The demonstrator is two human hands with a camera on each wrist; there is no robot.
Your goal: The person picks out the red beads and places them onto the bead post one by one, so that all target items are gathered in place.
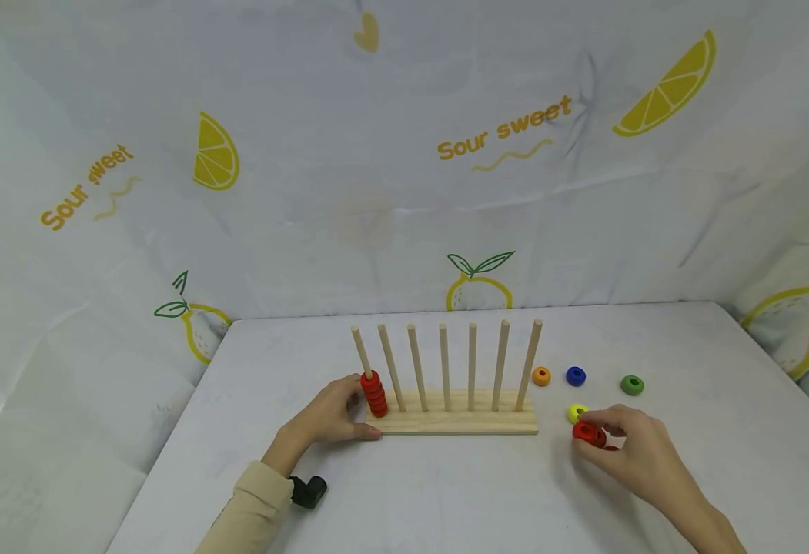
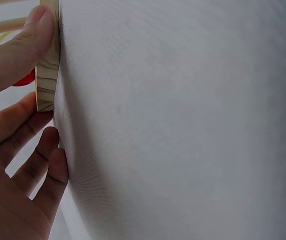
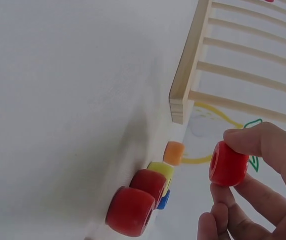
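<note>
Right hand [image 1: 636, 450] pinches a red bead [image 3: 229, 165] between thumb [image 3: 250, 140] and fingertips [image 3: 222, 193], left hand [image 1: 329, 415] gripping the rack [image 1: 456, 422].

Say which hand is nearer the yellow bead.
Right. The right hand is close beside the yellow bead; the left hand is at the left end of the rack.

Indoor tabletop booth by look; home, office or lab, cannot tell which. Pale cloth [image 1: 307, 231] hung behind table [image 1: 446, 492] and along both sides, creased, boxing space in. Cloth print: lemon slices [image 1: 215, 151], leafy lemons [image 1: 479, 294], "Sour sweet" lettering [image 1: 504, 128]. Table white too, fabric weave showing in left wrist view. Light even, shadows soft.
</note>
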